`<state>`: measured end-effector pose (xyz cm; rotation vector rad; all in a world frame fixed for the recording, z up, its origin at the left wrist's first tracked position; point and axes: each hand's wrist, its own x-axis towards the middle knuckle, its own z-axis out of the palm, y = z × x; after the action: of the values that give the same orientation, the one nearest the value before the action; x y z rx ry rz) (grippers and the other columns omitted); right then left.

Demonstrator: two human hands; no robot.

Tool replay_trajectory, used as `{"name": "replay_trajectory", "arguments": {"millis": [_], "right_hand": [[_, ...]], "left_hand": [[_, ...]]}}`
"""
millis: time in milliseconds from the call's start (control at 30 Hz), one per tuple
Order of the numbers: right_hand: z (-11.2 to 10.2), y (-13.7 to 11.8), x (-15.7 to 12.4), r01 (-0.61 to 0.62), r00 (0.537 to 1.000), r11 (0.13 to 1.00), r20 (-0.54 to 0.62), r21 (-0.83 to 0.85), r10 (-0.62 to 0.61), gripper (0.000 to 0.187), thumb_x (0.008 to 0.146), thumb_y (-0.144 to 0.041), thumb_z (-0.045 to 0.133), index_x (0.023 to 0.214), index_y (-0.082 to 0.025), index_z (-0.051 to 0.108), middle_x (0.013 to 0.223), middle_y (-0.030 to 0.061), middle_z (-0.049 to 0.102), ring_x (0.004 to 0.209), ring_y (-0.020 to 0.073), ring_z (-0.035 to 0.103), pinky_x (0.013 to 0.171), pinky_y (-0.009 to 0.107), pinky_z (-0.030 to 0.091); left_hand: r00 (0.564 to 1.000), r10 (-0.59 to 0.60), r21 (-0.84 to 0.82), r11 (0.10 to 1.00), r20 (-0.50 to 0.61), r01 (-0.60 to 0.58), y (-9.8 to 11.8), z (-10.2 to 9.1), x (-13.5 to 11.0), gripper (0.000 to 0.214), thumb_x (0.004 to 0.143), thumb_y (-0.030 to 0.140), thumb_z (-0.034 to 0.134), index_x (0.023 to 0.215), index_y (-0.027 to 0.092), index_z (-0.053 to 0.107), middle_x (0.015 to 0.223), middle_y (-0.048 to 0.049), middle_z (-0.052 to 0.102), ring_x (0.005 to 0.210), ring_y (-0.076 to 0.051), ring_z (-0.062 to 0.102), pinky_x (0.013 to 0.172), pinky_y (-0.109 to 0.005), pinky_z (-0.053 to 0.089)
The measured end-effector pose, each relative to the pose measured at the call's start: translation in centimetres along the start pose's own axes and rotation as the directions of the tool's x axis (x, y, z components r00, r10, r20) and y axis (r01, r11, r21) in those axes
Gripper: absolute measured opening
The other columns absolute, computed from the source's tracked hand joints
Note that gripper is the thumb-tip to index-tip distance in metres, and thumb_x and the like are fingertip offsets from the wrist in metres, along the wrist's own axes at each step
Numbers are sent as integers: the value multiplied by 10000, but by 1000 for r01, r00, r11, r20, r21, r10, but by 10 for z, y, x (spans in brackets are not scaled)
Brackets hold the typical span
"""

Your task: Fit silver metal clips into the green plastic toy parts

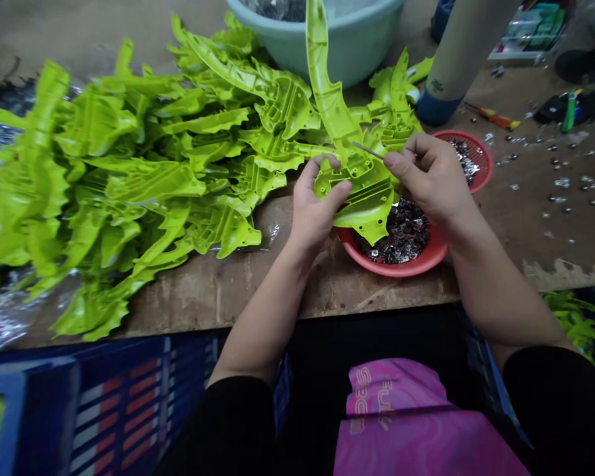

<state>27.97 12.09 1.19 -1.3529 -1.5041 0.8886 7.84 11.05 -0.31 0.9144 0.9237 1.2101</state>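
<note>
My left hand (315, 201) grips the lower left side of a lime-green plastic shell part (350, 158), which stands tilted up with its long arm rising toward the bowl behind. My right hand (426, 175) is closed in a pinch on a thin metal rod (367, 151) whose tip touches the inside of the green part. Both hands hover over a red bowl (426, 261) filled with small dark metal pieces.
A large heap of identical green parts (143, 178) covers the left of the worn wooden bench (550, 218). A pale teal basin (347, 39) stands behind, a second red bowl (480, 158) at right, a grey cylinder (456, 59) beyond, loose screws scattered right.
</note>
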Motion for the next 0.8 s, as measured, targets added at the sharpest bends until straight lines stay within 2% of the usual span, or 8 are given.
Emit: {"name": "replay_trajectory", "arguments": {"millis": [100,267,433,533,633,667,733,800], "right_hand": [[0,4,2,-21,999,1000,46,-13,22,782,770,-1015,706,768,-286,425,670,-33,367,648,151,388,587,312,385],[0,4,7,-28,996,999,82,-42,32,711,826,-943,736,799,-279,483,636,-48,400,620,139,438,591,297,408],[-70,-19,-23,-49,994,970,-110,-238,23,292,960,-553,701,1044,-273,691,739,-3,618,692,200,605,727,383,529],[-120,-6,-69,-287,939,788,-324,-545,118,185,932,-360,638,978,-224,755,872,103,765,845,298,739,880,494,581],[-130,26,-112,-435,900,553,-338,-711,274,269,930,-276,602,1011,-146,823,1186,260,811,1206,446,752,1094,636,565],[-123,34,-124,-433,901,570,-359,-699,244,316,939,-284,601,1086,-127,833,1341,289,772,1359,469,692,1194,674,514],[-98,39,-151,-343,912,787,-381,-512,150,450,968,-379,627,1305,-132,793,1560,268,674,1532,430,590,1325,656,431],[-65,31,-180,-178,942,981,-302,-81,146,638,957,-554,706,1499,-217,681,1581,186,687,1494,350,648,1300,572,510]], "left_hand": [[998,62,-34,998,8,-62,1,-2,3,279,829,343,802,1018,258,615,799,13,684,1069,-269,818,854,-340,659],[1000,10,-31,999,29,-9,-1,-10,14,204,838,269,726,1026,260,646,783,15,673,921,-233,817,685,-267,598],[999,-14,-157,987,-35,9,13,-20,10,307,769,305,806,1047,254,686,862,6,763,834,-207,803,714,-300,660],[996,-76,-142,986,46,82,31,-22,-19,375,778,325,857,1089,255,659,908,5,785,711,-183,775,633,-294,646],[965,-188,-72,976,183,204,32,-14,-60,440,791,306,886,1144,282,622,956,32,758,582,-114,671,541,-240,567],[953,-196,-42,977,230,211,26,-8,-72,455,808,313,885,1174,291,616,1017,33,745,599,-100,659,553,-233,564],[932,-159,40,987,325,154,10,5,-93,449,874,370,857,1240,304,607,1144,19,707,698,-96,674,618,-231,584],[906,-88,167,986,414,20,-5,18,-109,409,972,463,779,1301,310,592,1245,-17,680,877,-143,723,713,-254,618]]}}
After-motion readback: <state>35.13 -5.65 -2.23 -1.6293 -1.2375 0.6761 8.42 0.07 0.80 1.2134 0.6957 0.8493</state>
